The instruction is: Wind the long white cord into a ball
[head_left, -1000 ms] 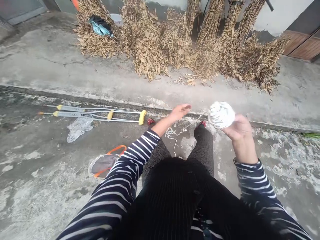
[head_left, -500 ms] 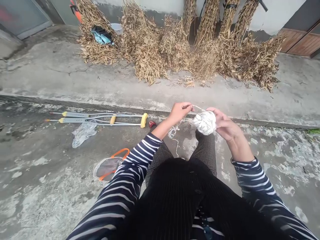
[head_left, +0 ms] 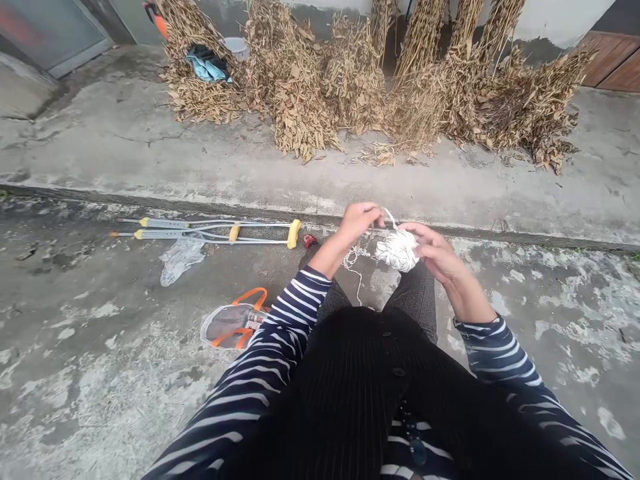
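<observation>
A white ball of cord (head_left: 397, 251) is held in front of my legs, above the ground. My right hand (head_left: 431, 250) grips the ball from its right side, thumb and fingers curved about it. My left hand (head_left: 361, 221) pinches a strand of the same cord, which arcs over from the top of the ball. Below and behind my left hand, a loose tangle of white cord (head_left: 354, 255) lies on the ground, and one strand trails from it toward my body.
Crutches with yellow pads (head_left: 294, 235) lie at the left along a low concrete step (head_left: 240, 183). Near them are a clear plastic bag (head_left: 182, 261) and a mesh bag with orange handles (head_left: 220, 324). Bundles of dried plants (head_left: 305, 100) lean against the wall.
The cord ball has shifted left, closer to my left hand, and turned in my right hand. The strand between them is shorter and more curved. The whole view has shifted slightly.
</observation>
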Tool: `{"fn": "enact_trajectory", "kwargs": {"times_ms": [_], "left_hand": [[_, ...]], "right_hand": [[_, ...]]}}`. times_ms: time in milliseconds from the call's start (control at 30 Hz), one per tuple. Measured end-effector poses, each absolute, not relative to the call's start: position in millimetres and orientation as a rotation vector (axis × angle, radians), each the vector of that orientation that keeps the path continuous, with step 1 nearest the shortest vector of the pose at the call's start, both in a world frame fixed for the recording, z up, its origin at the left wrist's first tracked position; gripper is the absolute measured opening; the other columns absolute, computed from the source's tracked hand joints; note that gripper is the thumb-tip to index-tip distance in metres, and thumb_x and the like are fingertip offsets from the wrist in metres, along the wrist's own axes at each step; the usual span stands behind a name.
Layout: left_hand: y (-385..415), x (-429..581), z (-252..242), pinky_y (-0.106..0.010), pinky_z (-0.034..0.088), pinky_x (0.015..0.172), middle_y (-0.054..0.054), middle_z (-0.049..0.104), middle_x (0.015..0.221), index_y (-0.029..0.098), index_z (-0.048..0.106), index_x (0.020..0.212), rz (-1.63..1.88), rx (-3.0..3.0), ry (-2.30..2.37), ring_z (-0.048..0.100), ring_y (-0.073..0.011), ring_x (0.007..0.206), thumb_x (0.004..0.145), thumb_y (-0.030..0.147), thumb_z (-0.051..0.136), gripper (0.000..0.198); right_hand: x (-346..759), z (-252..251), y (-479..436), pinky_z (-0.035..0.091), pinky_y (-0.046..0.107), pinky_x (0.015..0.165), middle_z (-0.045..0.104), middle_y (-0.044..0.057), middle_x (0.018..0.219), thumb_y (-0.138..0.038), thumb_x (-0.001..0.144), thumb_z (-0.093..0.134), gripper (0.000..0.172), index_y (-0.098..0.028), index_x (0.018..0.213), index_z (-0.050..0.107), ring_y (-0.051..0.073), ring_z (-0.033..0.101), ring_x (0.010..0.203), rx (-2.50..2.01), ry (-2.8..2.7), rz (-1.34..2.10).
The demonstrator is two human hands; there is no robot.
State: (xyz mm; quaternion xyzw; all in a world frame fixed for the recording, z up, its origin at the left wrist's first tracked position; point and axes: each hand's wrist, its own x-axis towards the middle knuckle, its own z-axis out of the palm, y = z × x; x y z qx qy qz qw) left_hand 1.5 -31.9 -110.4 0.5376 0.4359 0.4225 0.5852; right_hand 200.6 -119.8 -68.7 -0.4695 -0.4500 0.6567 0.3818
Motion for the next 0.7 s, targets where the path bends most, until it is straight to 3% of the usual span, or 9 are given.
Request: {"fn": "enact_trajectory", "kwargs": {"times_ms": [100,233,367,600,700], "left_hand": [[-28,-28,-106,-0.029,0.050,0.078,-0.003,0.067,0.062,0.014,0.066,0.067,0.855,1.222,0.923,0.067,-0.0141,0.068,0.081,0.020,0.059,0.017],[-36,-56,-112,-0.029,0.050,0.077,-0.003,0.064,0.059,0.014,0.064,0.067,0.688,1.152,0.747,0.069,-0.0169,0.070,0.083,0.029,0.062,0.022],[-61,-58,-134,-0.029,0.049,0.076,-0.004,0.065,0.061,0.014,0.066,0.067,0.514,1.122,0.678,0.070,-0.0184,0.072,0.083,0.035,0.066,0.026],[-78,-25,-183,-0.031,0.050,0.087,-0.008,0.078,0.084,0.018,0.078,0.078,0.381,1.389,0.876,0.069,-0.0211,0.087,0.082,0.037,0.065,0.024],[-64,-5,-189,-0.032,0.051,0.085,-0.006,0.078,0.088,0.019,0.080,0.093,0.477,1.476,0.997,0.069,-0.0215,0.086,0.076,0.032,0.072,0.023]], "right_hand": [[215,-66,-111,0.048,0.029,0.067,0.070,0.002,0.094,-0.017,0.054,0.071,0.051,-0.022,0.105,0.068,0.016,0.059,0.076,-1.337,-1.184,1.497],[239,-63,-100,0.053,0.039,0.088,0.069,0.005,0.102,-0.019,0.052,0.072,0.046,-0.020,0.098,0.065,0.024,0.062,0.096,-1.505,-1.363,0.837],[253,-61,-92,0.049,0.047,0.102,0.066,0.008,0.107,-0.023,0.057,0.072,0.049,-0.019,0.106,0.063,0.028,0.060,0.108,-1.456,-1.356,0.378],[251,-48,-84,0.052,0.047,0.105,0.058,0.010,0.128,-0.036,0.069,0.081,0.062,-0.026,0.124,0.055,0.030,0.055,0.125,-1.219,-1.293,0.531],[247,-42,-83,0.057,0.045,0.096,0.060,0.008,0.129,-0.040,0.072,0.078,0.061,-0.028,0.127,0.055,0.029,0.059,0.122,-1.177,-1.266,0.741]]}}
